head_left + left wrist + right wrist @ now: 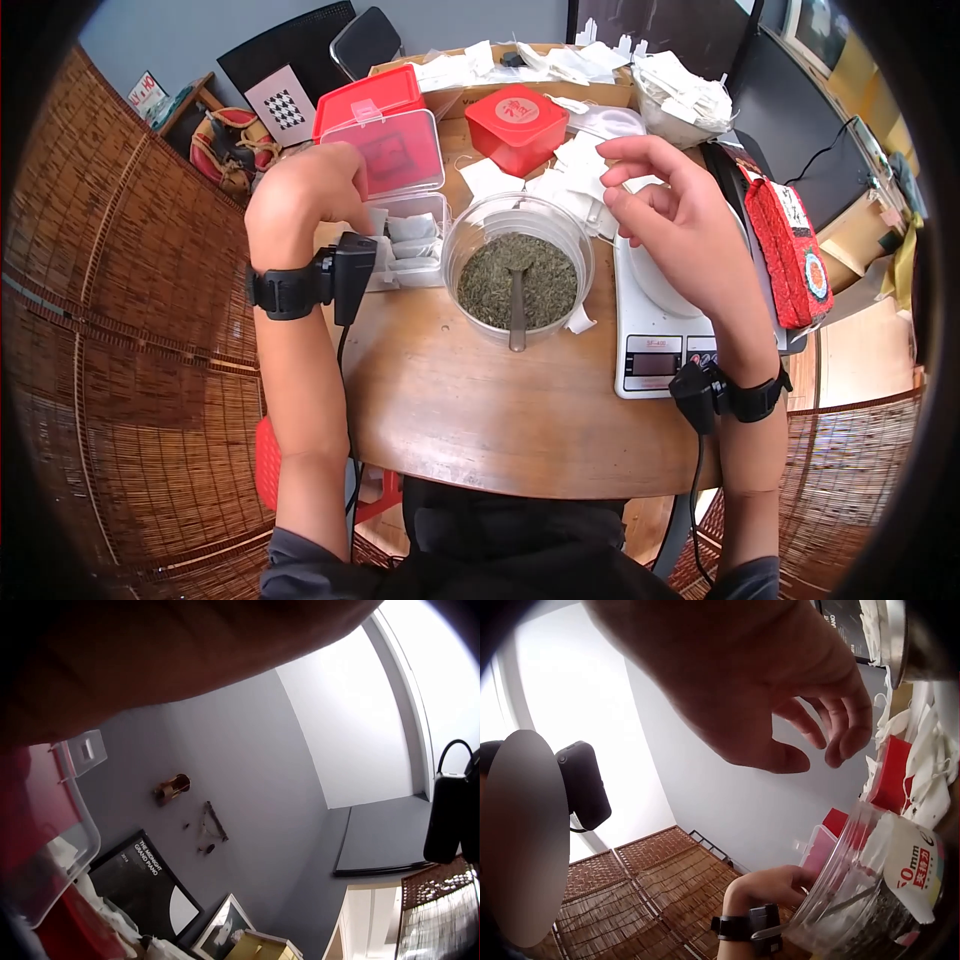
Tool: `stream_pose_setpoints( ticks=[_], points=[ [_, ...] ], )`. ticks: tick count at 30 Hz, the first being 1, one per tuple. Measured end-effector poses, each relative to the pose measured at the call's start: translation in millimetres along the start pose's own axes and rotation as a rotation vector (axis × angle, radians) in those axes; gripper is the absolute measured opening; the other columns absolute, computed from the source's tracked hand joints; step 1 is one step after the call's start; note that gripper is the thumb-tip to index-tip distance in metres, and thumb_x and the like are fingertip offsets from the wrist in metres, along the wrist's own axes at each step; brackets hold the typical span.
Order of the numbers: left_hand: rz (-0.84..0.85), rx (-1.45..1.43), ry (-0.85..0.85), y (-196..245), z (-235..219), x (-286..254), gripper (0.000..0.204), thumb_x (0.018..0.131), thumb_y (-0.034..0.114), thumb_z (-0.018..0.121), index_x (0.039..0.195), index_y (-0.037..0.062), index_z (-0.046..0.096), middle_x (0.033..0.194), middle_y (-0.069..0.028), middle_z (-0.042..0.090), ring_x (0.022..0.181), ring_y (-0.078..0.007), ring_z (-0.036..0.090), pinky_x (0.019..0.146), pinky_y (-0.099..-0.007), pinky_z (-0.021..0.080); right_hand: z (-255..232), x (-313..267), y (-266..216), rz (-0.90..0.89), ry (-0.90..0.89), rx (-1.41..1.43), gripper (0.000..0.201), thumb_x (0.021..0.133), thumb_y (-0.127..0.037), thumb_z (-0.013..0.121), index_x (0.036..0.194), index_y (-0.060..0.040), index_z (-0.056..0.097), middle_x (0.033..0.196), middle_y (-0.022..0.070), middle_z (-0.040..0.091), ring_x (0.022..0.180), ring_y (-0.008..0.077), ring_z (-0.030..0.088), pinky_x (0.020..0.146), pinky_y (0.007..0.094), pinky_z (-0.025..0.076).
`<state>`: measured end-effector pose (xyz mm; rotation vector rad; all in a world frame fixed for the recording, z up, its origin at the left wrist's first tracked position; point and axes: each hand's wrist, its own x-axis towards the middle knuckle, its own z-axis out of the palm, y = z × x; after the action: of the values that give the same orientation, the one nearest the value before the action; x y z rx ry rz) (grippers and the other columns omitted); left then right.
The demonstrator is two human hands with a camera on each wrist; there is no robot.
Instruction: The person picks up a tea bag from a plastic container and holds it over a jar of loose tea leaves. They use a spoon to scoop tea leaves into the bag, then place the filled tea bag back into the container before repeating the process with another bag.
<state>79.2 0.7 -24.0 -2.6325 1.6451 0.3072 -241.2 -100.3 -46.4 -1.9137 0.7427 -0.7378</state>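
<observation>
My left hand (310,195) bends down over a clear plastic box (415,282) holding several filled white tea bags (414,228). Its fingertips are mostly hidden behind the hand, and I cannot tell whether they hold a bag. Beside the box stands a clear round tub (588,255) of dried green leaves, with a metal spoon (517,305) stuck in them. My right hand (680,205) hovers over a white kitchen scale (640,310), fingers loosely bent and apart, with nothing between them. The right wrist view shows the same hand (780,705) above the tub (832,900).
Loose white bags (575,175) lie behind the tub. At the back are a red square tin (515,125), a larger red box (370,95) and a bowl (685,130) heaped with white bags. A red package (790,250) stands right of the scale.
</observation>
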Motion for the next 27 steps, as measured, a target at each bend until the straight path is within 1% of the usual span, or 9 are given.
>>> stream_pose_setpoints(
  ticks=[2, 6, 8, 11, 15, 18, 21, 23, 27],
  points=[
    [-0.012, 0.036, 0.037, 8.3, 1.7, -3.4, 0.041, 0.057, 0.016, 0.091, 0.092, 0.003, 0.073, 0.091, -0.0173, 0.074, 0.088, -0.0342, 0.072, 0.073, -0.0421, 0.055, 1.1, 0.4, 0.9, -0.016, 0.009, 0.052, 0.031, 0.096, -0.009, 0.067, 0.126, -0.0012, 0.064, 0.107, 0.003, 0.061, 0.074, 0.0047, 0.059, 0.062, 0.0226, 0.048],
    [0.007, 0.036, 0.089, 15.0, 7.8, -7.9, 0.043, 0.056, 0.016, 0.091, 0.093, 0.0029, 0.073, 0.095, -0.0179, 0.074, 0.091, -0.0354, 0.072, 0.075, -0.0429, 0.056, 1.8, 0.0, 0.2, -0.038, 0.002, 0.019, 0.031, 0.095, -0.009, 0.067, 0.125, -0.0011, 0.064, 0.108, 0.0029, 0.062, 0.076, 0.0054, 0.059, 0.064, 0.0231, 0.049],
    [-0.017, 0.132, 0.101, 24.6, 9.3, -10.2, 0.046, 0.056, 0.016, 0.091, 0.096, 0.003, 0.073, 0.1, -0.0182, 0.073, 0.096, -0.0369, 0.071, 0.077, -0.0436, 0.057, 1.7, 0.2, 0.8, -0.035, -0.003, 0.004, 0.032, 0.095, -0.011, 0.068, 0.125, -0.001, 0.065, 0.108, 0.0035, 0.063, 0.077, 0.0062, 0.059, 0.066, 0.0236, 0.049],
    [-0.043, 0.132, 0.114, 29.7, 11.9, -10.3, 0.046, 0.056, 0.016, 0.09, 0.098, 0.0033, 0.074, 0.103, -0.0187, 0.073, 0.098, -0.0375, 0.071, 0.079, -0.044, 0.057, 3.0, 0.4, 2.6, -0.06, -0.003, -0.001, 0.032, 0.095, -0.012, 0.068, 0.125, -0.0009, 0.065, 0.108, 0.004, 0.063, 0.077, 0.0064, 0.059, 0.066, 0.0237, 0.049],
    [-0.02, 0.125, 0.105, 31.0, 9.3, -12.5, 0.046, 0.057, 0.016, 0.09, 0.098, 0.0032, 0.074, 0.102, -0.0185, 0.073, 0.099, -0.0375, 0.071, 0.08, -0.044, 0.057, 3.0, 1.0, 2.5, -0.056, -0.016, 0.009, 0.032, 0.095, -0.012, 0.068, 0.125, -0.0007, 0.065, 0.108, 0.0042, 0.063, 0.077, 0.0063, 0.06, 0.066, 0.0235, 0.049],
    [-0.07, 0.108, 0.086, 33.6, 8.0, -13.8, 0.046, 0.058, 0.016, 0.09, 0.098, 0.0025, 0.073, 0.102, -0.0192, 0.073, 0.099, -0.0373, 0.071, 0.08, -0.0437, 0.057, 3.4, 0.8, 2.6, -0.068, -0.019, 0.015, 0.032, 0.094, -0.011, 0.068, 0.124, -0.0002, 0.065, 0.107, 0.004, 0.064, 0.076, 0.0061, 0.059, 0.065, 0.0234, 0.049],
    [-0.04, 0.128, 0.064, 33.5, 6.7, -13.8, 0.045, 0.059, 0.016, 0.09, 0.098, 0.002, 0.072, 0.102, -0.0194, 0.073, 0.1, -0.0369, 0.071, 0.08, -0.0434, 0.057, 4.4, 0.7, 1.8, -0.063, -0.024, 0.032, 0.031, 0.094, -0.01, 0.068, 0.123, 0.0002, 0.065, 0.106, 0.0039, 0.064, 0.074, 0.0058, 0.059, 0.063, 0.0231, 0.048],
    [-0.002, 0.133, 0.11, 32.5, 6.9, -16.9, 0.043, 0.061, 0.016, 0.089, 0.097, 0.0019, 0.072, 0.101, -0.0194, 0.073, 0.098, -0.0364, 0.071, 0.08, -0.0436, 0.057, 4.6, 1.0, 3.1, -0.08, -0.023, 0.03, 0.029, 0.094, -0.009, 0.068, 0.121, 0.0006, 0.066, 0.104, 0.0035, 0.065, 0.073, 0.0055, 0.059, 0.062, 0.0232, 0.048],
    [0.056, 0.074, 0.112, 29.1, 1.4, -16.7, 0.04, 0.065, 0.015, 0.087, 0.1, 0.0015, 0.073, 0.1, -0.0194, 0.073, 0.095, -0.0367, 0.071, 0.08, -0.043, 0.058, 5.4, 1.3, 2.2, -0.087, -0.026, 0.022, 0.027, 0.094, -0.009, 0.068, 0.119, 0.0008, 0.067, 0.102, 0.0032, 0.066, 0.073, 0.0053, 0.059, 0.063, 0.023, 0.049]
  ],
)
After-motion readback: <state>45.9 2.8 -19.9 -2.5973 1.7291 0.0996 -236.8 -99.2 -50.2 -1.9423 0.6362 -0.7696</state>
